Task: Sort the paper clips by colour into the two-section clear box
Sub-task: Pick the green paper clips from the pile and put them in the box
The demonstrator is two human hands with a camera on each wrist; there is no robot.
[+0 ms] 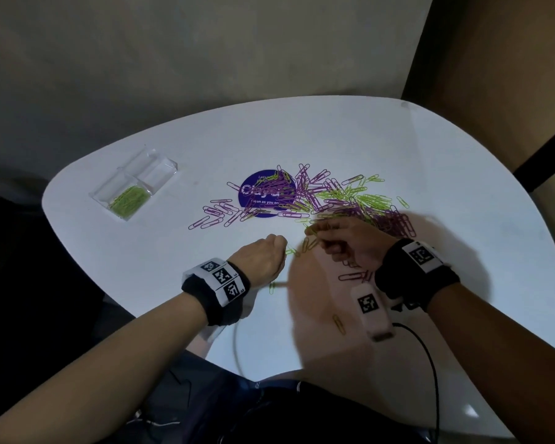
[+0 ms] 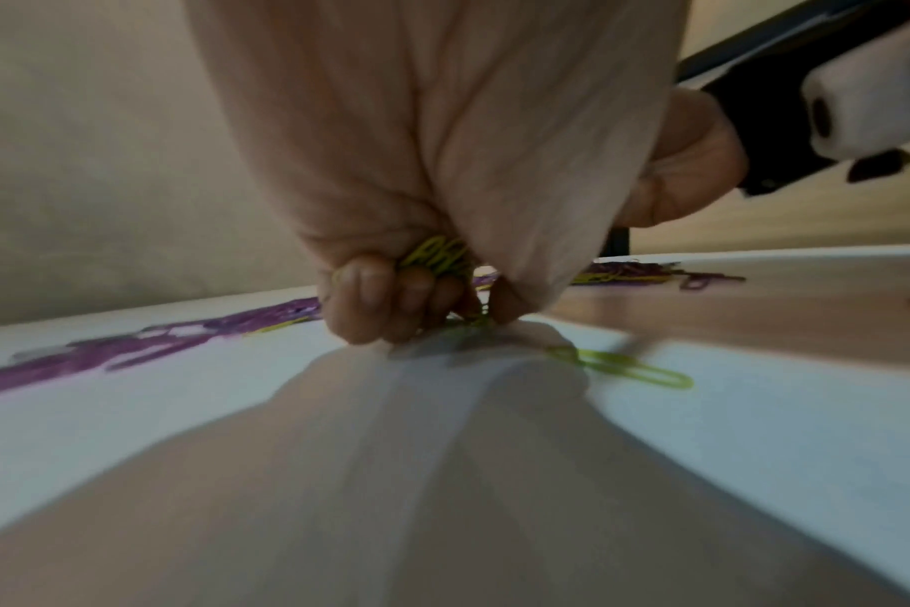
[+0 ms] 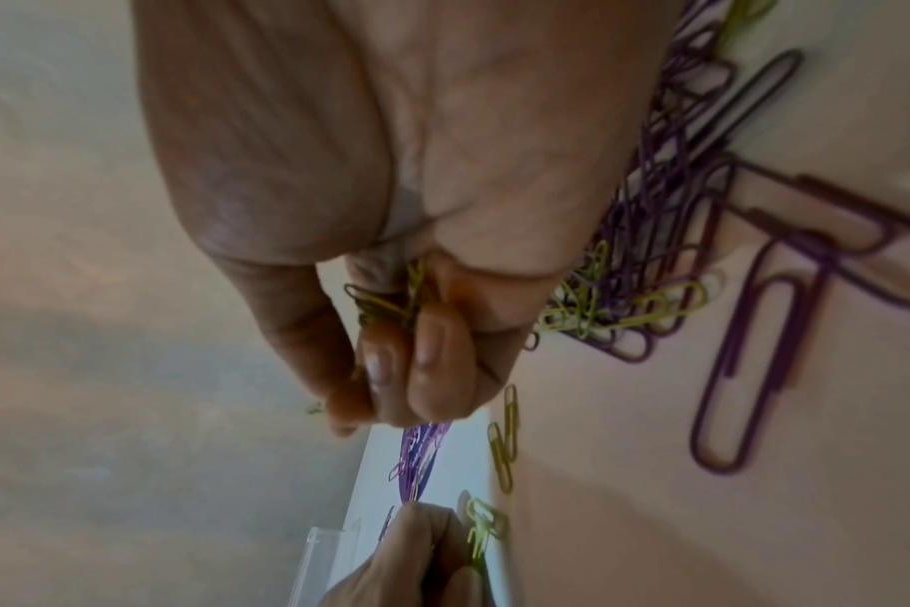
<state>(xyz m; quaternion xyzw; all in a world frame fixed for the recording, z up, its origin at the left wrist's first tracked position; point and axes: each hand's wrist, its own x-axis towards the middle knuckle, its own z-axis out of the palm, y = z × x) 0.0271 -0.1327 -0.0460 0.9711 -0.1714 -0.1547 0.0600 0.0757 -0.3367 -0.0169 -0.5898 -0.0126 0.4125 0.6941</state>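
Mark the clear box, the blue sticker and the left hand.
clear box [image 1: 159, 173]: head view, empty far section's wall.
blue sticker [image 1: 248, 197]: head view, bare left part.
left hand [image 1: 263, 256]: head view, back of hand.

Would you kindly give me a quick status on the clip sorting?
Left hand and right hand each grip green clips. Clear box: green clips in one section, other bare. Mixed pile remains on table. Nothing blocking.
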